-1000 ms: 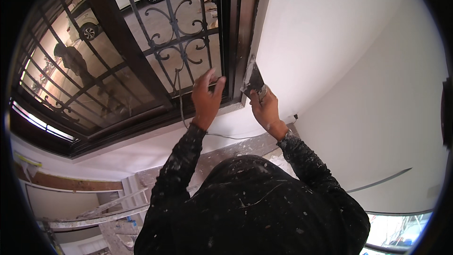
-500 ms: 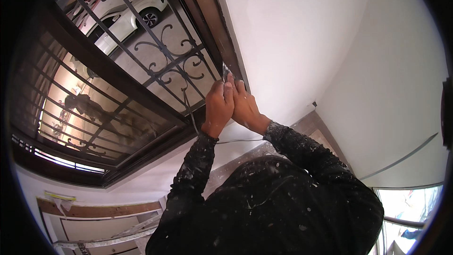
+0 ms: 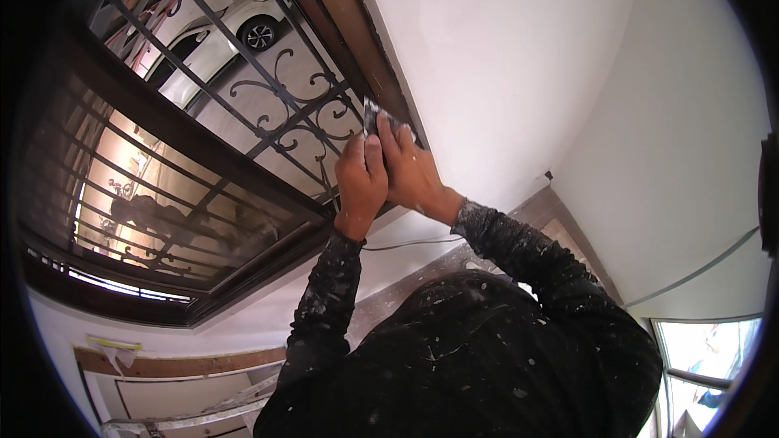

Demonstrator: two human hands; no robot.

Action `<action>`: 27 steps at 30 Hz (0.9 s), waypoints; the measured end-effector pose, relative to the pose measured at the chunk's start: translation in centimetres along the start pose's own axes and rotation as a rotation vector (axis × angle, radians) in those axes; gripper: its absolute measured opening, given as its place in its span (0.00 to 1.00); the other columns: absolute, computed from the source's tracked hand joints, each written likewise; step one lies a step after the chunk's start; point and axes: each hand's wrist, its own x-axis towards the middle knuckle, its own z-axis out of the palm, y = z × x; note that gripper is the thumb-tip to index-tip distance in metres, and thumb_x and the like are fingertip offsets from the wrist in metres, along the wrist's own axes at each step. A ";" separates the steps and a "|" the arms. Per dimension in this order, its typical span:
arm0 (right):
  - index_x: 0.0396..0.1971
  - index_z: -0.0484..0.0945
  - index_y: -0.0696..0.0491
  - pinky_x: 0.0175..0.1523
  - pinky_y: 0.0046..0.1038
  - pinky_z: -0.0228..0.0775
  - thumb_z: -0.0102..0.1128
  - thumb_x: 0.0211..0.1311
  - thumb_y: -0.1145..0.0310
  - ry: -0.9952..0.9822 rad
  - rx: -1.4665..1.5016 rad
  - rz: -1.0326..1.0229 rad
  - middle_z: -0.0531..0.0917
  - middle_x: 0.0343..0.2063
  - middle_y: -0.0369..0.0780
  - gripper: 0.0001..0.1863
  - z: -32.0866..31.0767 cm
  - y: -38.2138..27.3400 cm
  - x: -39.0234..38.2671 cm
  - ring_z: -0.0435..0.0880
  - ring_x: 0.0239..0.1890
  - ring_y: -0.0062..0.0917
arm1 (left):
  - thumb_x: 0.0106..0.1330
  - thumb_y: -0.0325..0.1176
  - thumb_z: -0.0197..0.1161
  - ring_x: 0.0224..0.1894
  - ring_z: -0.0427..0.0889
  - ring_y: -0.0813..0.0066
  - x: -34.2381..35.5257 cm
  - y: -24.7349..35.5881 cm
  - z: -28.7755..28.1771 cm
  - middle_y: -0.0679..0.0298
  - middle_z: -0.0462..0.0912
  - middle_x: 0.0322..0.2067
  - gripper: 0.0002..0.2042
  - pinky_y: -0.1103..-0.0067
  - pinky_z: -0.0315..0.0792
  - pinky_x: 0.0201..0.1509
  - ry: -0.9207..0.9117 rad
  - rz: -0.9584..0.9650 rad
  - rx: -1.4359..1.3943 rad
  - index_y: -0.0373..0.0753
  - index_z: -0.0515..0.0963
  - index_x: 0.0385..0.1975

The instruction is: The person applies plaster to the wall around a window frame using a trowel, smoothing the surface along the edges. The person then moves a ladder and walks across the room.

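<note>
Broad white wall point(image 3: 519, 57), edge point(image 3: 393, 61) beside hands point(image 3: 359, 182) point(image 3: 412, 174)

Scraper point(image 3: 372, 116) partly behind fingers point(image 3: 386, 135)

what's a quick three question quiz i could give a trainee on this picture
1. What is the right hand holding?
2. True or false: the car outside is black.
3. The sleeves are: a) plain red; b) black with pale spatters; c) green striped.

Key: 1. A scraper. 2. False, it is white. 3. b.
</note>
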 end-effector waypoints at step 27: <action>0.74 0.45 0.59 0.51 0.49 0.76 0.67 0.59 0.68 0.067 0.167 0.181 0.68 0.58 0.60 0.49 2.6 3.9 -4.7 0.76 0.52 0.58 | 0.73 0.40 0.57 0.31 0.80 0.37 -1.8 -1.7 2.6 0.41 0.79 0.25 0.18 0.58 0.73 0.33 -0.337 -0.179 -0.095 0.30 0.75 0.27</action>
